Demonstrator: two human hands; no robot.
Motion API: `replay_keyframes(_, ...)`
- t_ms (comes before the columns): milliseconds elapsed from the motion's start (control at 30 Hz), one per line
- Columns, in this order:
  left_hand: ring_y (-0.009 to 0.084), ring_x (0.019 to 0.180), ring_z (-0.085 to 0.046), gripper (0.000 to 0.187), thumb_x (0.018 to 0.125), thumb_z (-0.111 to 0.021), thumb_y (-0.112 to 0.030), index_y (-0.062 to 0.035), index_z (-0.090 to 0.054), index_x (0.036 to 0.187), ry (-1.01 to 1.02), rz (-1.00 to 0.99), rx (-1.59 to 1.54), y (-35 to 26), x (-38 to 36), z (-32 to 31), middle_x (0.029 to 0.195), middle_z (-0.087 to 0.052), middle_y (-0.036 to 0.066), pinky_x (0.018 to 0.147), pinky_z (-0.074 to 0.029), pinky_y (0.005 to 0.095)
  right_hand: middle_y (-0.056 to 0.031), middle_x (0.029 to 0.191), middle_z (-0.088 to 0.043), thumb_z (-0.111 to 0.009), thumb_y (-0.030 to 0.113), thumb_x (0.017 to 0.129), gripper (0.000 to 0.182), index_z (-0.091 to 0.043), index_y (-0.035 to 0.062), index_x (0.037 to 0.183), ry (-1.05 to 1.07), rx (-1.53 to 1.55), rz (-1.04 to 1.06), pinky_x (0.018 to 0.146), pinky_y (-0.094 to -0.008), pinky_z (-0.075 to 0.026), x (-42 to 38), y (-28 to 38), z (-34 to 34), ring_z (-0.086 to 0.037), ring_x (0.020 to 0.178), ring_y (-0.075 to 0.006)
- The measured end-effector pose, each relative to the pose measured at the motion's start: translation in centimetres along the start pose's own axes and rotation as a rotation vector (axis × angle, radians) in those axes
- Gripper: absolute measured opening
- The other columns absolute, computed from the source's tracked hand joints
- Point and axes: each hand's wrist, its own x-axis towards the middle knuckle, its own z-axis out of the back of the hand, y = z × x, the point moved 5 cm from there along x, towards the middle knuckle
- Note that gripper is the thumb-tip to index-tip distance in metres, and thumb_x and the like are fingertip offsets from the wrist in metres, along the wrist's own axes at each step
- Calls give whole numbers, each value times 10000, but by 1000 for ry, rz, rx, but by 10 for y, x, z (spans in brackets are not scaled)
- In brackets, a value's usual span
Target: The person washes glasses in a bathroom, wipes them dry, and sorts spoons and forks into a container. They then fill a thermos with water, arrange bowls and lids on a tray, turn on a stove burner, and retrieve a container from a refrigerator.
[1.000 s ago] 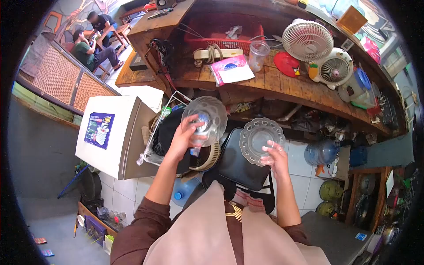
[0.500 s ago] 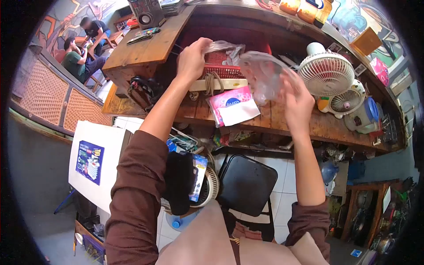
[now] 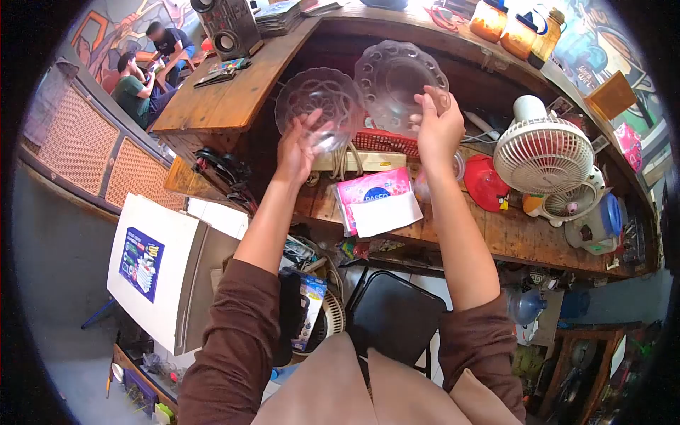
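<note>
Two up at once: patterned dish (image 3: pixel 317 106) and lacy-rimmed plate (image 3: pixel 398 79) now over the wooden bench (image 3: pixel 511 231)

So your left hand (image 3: pixel 299 147) has the patterned dish by its near side, fingers spread against the clear wall. Your right hand (image 3: pixel 439 129) is closed on the near right edge of the lacy-rimmed plate, thumb and fingers gripping the rim. Neither hand is free. The two edges overlap from up here, but I can't tell if they actually touch.

Big change from a second ago: you had both pieces lower down, the plate over the black chair (image 3: pixel 397 315) and the dish left of it. Now they're in front of the red basket (image 3: pixel 388 144), hiding a good part of it. Half a second ago your plate was tipped and blurry out to the right, past the pink tissue pack (image 3: pixel 375 193); now it's farther in toward the basket and its round shape shows clearly. Your left hand was up by the basket's left end with something clear, hard to make out; now you've got it lower and the dish's pattern faces the camera.

Tissue pack hasn't budged, lying just in front of the white power strip (image 3: pixel 382 161). The white fan (image 3: pixel 545 157) also stands where it did, right of your right hand.
</note>
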Motion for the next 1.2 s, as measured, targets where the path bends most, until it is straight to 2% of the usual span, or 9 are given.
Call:
replay_keyframes(367,317,1124,-418,357,895,-374,-348,-77,-432,1121,-181,157,-339,16,-2,29,1249,-429,101,934,-348,435,-109,784,-633,-506,123,826,173,-542,4,946,-5,-69,2,499,-255,-457,11,-11,-43,-606,610,-144)
replay_keyframes(567,306,1158,-387,376,881,-413,-333,-88,-440,1165,209,193,-174,6,18,-4,1264,-414,51,940,-305,454,-143,781,-627,-470,350,840,378,-549,25,1016,423,-305,191,717,-334,-456,12,-19,-82,-609,792,-204)
replay_keyframes(633,325,1191,-346,383,874,-426,-340,-94,-464,1165,8,87,-128,3,21,5,1292,-387,49,960,-268,477,-173,982,-594,-368,511,834,557,-523,52,1109,1001,417,-677,799,-356,-428,7,-40,-93,-566,936,-236)
replay_keyframes(733,350,1207,-319,385,863,-446,-343,-105,-477,1165,34,43,-139,3,22,21,1304,-376,48,976,-240,494,-110,1338,-326,-345,559,801,664,-363,93,1274,1169,-697,-102,950,-499,-283,71,-127,-93,-356,1190,-307)
replay_keyframes(800,353,1207,-317,384,863,-448,-341,-110,-475,1169,53,63,-159,0,22,24,1299,-383,45,981,-229,501,-141,1197,-477,-482,505,760,599,-496,41,1138,910,-1166,-10,884,-321,-370,57,-135,-75,-493,1043,-231)
replay_keyframes(900,355,1210,-312,379,862,-449,-338,-116,-478,1168,80,111,-185,0,20,24,1291,-396,42,986,-217,510,-143,1116,-539,-558,481,699,580,-551,44,1080,1150,-1132,-381,842,-325,-399,54,-125,-61,-527,975,-242)
replay_keyframes(967,355,1211,-310,375,863,-449,-337,-116,-483,1163,98,125,-197,-2,22,24,1286,-402,43,986,-215,512,-84,872,-637,-602,337,699,290,-668,91,838,1342,-1222,-85,752,-318,-426,84,-167,-70,-570,801,-210)
replay_keyframes(1033,356,1210,-312,363,865,-444,-338,-117,-491,1148,94,126,-193,0,24,25,1280,-410,47,983,-219,517,-88,879,-633,-594,267,706,193,-673,118,799,1294,-1208,29,748,-345,-426,94,-130,-61,-575,816,-223)
replay_keyframes(1200,355,1182,-354,362,872,-430,-342,-101,-485,1138,94,124,-202,5,32,15,1275,-410,58,958,-271,510,-113,848,-604,-572,198,737,173,-643,52,794,217,-1335,738,741,-420,-455,113,-13,-47,-585,856,-294)
